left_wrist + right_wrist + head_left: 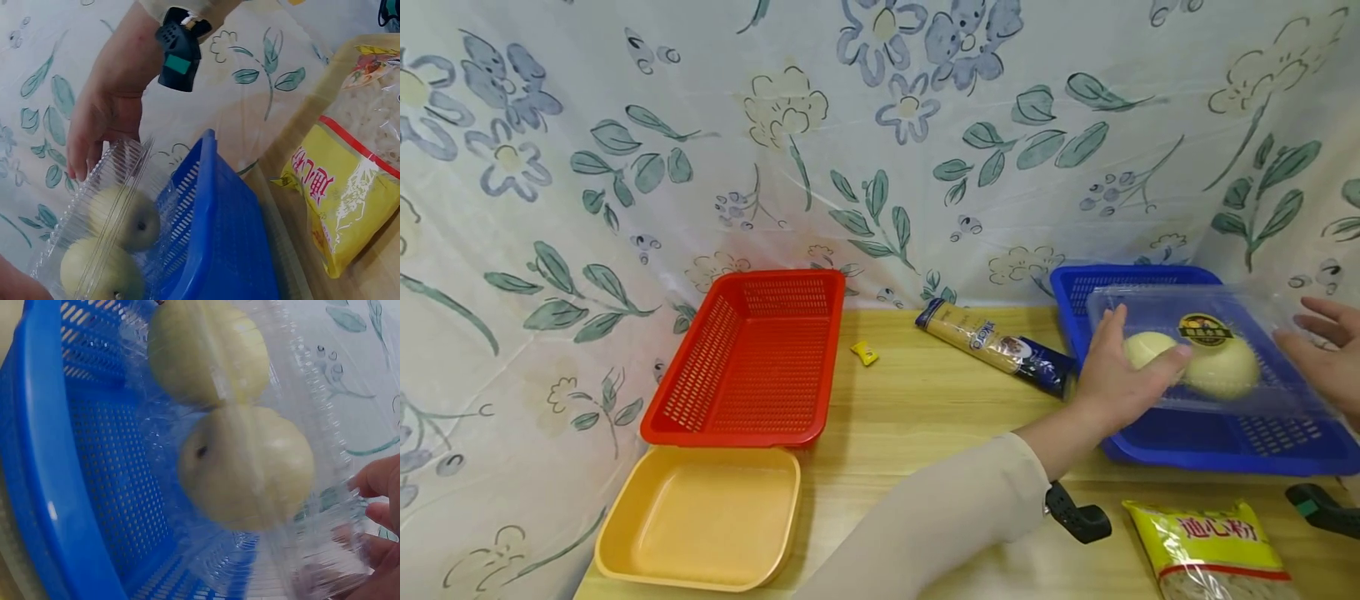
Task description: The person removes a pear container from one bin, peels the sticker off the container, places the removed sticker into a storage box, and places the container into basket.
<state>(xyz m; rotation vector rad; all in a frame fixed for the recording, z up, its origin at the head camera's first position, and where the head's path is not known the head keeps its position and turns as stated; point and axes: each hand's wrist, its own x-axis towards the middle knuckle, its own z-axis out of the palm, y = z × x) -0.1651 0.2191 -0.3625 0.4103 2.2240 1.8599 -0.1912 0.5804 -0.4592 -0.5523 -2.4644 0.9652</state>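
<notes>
A clear plastic box [1255,304] of two round, pale yellow fruits [1223,369], which look like pears, is over the blue basket [1210,460]. A black and gold label [1206,330] is stuck to its lid. My left hand [1122,375] holds the box's left end, its thumb across the near side. At the opposite end, my right hand [1330,354] grips the edge; the right wrist view has its fingers [381,515] against the clear plastic. Whether the box touches the basket's bottom I cannot tell.
Left of the basket lies a pack of spaghetti [992,343]. A yellow bag of macaroni [1217,550] is at the front right. A small yellow wrapped candy [865,353] lies beside the red basket [741,437]; a yellow tub [700,525] stands in front of that basket.
</notes>
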